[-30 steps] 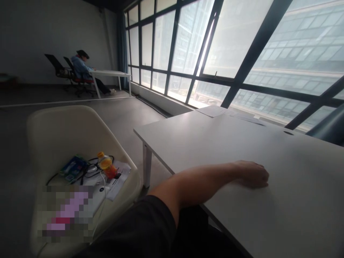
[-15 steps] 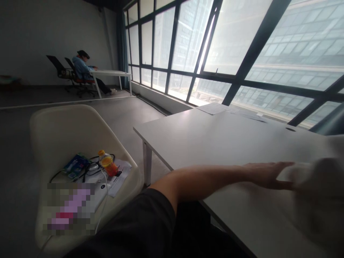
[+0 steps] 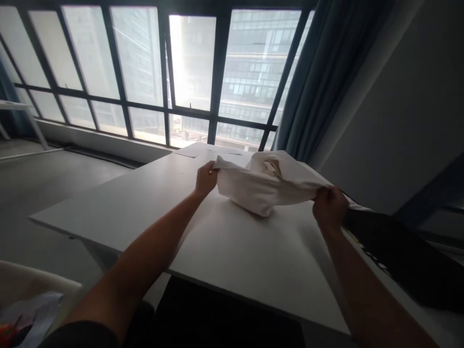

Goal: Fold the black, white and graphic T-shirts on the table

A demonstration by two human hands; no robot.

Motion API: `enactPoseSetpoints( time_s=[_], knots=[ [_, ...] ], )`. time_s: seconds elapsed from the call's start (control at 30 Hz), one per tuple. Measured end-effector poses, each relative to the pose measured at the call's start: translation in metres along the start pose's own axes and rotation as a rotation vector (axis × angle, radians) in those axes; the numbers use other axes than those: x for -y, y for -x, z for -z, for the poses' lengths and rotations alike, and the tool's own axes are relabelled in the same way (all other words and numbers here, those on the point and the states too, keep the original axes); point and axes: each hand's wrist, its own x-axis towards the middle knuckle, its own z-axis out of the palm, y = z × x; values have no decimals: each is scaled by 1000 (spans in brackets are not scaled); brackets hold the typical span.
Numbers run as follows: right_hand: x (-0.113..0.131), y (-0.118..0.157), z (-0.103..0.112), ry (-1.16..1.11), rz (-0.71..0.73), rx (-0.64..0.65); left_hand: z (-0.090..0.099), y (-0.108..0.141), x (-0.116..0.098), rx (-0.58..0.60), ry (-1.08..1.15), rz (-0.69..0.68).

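Note:
A piece of white cloth (image 3: 250, 188), its exact kind unclear, is stretched between my two hands above the white table (image 3: 232, 261). My left hand (image 3: 206, 179) pinches one upper corner. At the other side, my right hand (image 3: 329, 205) is closed round a gathered edge. The cloth sags in the middle, and its lower fold hangs close to the tabletop. Behind the stretched part, more of the cloth lies bunched, with a beige patch showing in its folds.
Sheets of paper (image 3: 192, 149) lie at the table's far end by the windows. A black item (image 3: 402, 256) rests along the right side. A cream chair (image 3: 39, 278) with papers stands at lower left. A blue curtain (image 3: 326, 72) hangs behind.
My view has swung right, from the chair and a seated person to the table. My left arm, earlier reaching right to a blurred white thing, now holds the cloth opposite my right hand.

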Motion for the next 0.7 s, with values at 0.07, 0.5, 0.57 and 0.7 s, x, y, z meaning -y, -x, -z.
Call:
enactPoseSetpoints(
  time_s=[0.07,0.5,0.57,0.7],
  knots=[
    [-2,2,-2,4,-29,100,7,-4,-2,-66,-29,58],
    [-26,-33,28,-546,-172,72,-19,51,-64,1061,260,-67],
    [-34,-36,35,-575,-210,123,-29,73,-73,1220,78,-227],
    [-34,-23,30,-381,-106,337,-41,101,-90,1196,-199,-334]
  ],
)
